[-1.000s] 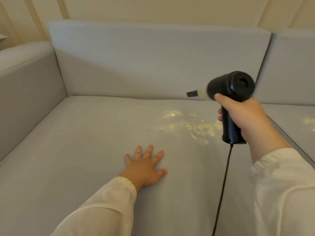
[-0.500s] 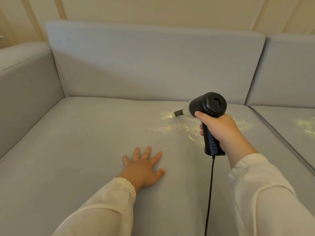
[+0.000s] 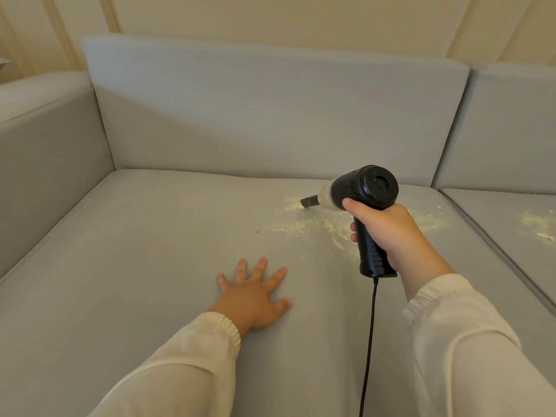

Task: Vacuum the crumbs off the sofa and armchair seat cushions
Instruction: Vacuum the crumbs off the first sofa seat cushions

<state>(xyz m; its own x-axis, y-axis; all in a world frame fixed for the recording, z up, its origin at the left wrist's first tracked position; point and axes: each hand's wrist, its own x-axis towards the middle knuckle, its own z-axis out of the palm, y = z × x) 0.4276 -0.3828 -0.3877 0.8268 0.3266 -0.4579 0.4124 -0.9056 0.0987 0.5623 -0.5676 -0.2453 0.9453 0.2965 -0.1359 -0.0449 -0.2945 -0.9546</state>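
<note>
Grey fabric covers the sofa seat cushion (image 3: 135, 266), which fills most of the view, with a matching back cushion (image 3: 270, 115) standing upright behind it and a padded armrest (image 3: 45, 145) closing off the left side. The right hand (image 3: 388, 233) grips the handle of a black handheld vacuum (image 3: 365, 191), its fingers curled round the grip and the thumb lying along the side of the motor housing. The vacuum is tilted so that its narrow dark nozzle (image 3: 309, 201) points left and down, the tip resting at the far edge of a scatter of pale yellow crumbs (image 3: 313, 225) on the seat cushion, close to the back cushion. The crumbs spread from the nozzle toward the handle and go on to the right behind the hand. A thin black cord (image 3: 370, 341) hangs from the base of the handle and runs down out of view at the bottom edge. The left hand (image 3: 255, 296) lies flat on the seat cushion with the palm down and the fingers spread, well apart from the crumbs and nearer to the person. Both arms wear cream sleeves with gathered cuffs. To the right, across a seam, a second seat cushion (image 3: 496, 230) carries another small patch of crumbs (image 3: 537, 222). Cream panelled wall (image 3: 270, 22) rises behind the sofa.
</note>
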